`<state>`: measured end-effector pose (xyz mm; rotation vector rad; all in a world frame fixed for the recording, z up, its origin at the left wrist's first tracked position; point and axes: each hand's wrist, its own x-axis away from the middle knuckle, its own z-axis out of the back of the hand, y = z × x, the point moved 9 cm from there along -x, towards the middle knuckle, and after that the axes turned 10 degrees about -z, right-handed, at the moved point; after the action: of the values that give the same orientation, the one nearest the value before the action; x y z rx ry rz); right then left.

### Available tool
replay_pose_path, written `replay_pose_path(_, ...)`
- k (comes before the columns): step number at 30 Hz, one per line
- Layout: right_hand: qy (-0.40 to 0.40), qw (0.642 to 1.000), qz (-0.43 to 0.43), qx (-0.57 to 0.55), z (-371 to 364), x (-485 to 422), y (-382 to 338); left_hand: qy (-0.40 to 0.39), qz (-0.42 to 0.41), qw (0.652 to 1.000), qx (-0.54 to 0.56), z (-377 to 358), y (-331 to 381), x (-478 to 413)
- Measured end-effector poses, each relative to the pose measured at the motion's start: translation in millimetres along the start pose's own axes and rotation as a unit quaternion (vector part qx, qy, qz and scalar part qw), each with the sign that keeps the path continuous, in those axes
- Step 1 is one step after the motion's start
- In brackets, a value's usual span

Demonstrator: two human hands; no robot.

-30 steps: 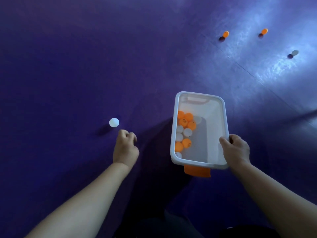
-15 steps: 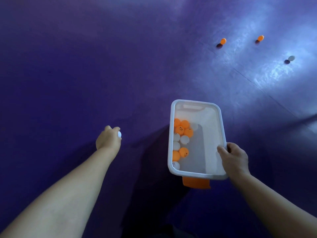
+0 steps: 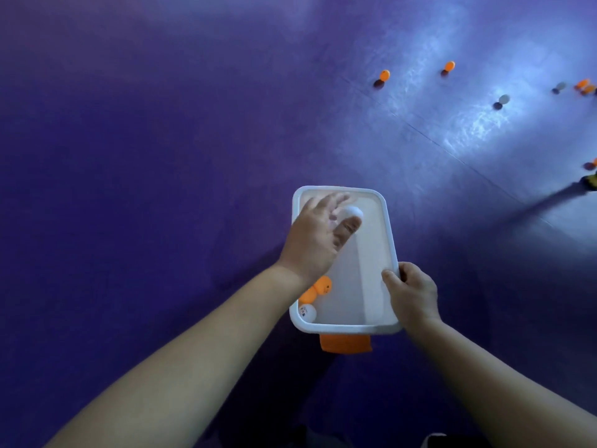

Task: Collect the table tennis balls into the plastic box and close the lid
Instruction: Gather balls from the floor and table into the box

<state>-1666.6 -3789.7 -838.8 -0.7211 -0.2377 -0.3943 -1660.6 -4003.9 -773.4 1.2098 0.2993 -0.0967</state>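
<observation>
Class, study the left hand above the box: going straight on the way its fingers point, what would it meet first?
The white ball at the left hand's fingertips; blur hides whether it is held. Past that, probably the plastic box's far wall, though depth is unclear.

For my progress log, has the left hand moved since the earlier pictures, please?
Yes: left hand went right, from the floor to above the plastic box.
</observation>
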Motion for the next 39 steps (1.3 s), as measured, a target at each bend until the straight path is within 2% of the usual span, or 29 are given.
replay_pose_path(1, 0.002, 1.000, 0.003, -0.001, 1, 0, -2, -0.027, -0.003, 1.000, -0.002, -6, -2, 2)
replay_pose_path(3, 0.008, 1.000, 0.008, -0.004, 5, 0, -6, 0.005, -0.008, 0.998, -0.058, 3, -10, 5)
replay_pose_path(5, 0.012, 1.000, 0.010, -0.009, 10, -3, -10, 0.070, 0.029, 0.984, -0.163, 23, -22, 8)
replay_pose_path(7, 0.016, 1.000, 0.013, -0.010, 16, -6, -14, 0.070, 0.096, 0.963, -0.243, 31, -35, 10)
replay_pose_path(11, 0.034, 0.999, 0.018, -0.022, 31, -21, -25, 0.011, 0.245, 0.955, -0.168, 17, -56, 14)
replay_pose_path(13, 0.033, 0.999, 0.018, -0.025, 35, -33, -32, -0.016, 0.273, 0.949, -0.159, 9, -62, 12)
replay_pose_path(16, 0.028, 0.999, 0.027, -0.003, 38, -56, -48, -0.029, 0.263, 0.951, -0.162, 3, -64, -1)
replay_pose_path(23, 0.002, 0.998, 0.057, -0.006, 41, -116, -103, 0.027, 0.228, 0.959, -0.169, 14, -41, -61)
replay_pose_path(30, -0.016, 0.998, 0.014, -0.057, 118, -103, -143, 0.055, 0.258, 0.950, -0.169, 24, 48, -106)
replay_pose_path(39, -0.001, 0.994, -0.054, -0.091, 336, -51, -199, 0.003, 0.239, 0.959, -0.154, 6, 256, -191)
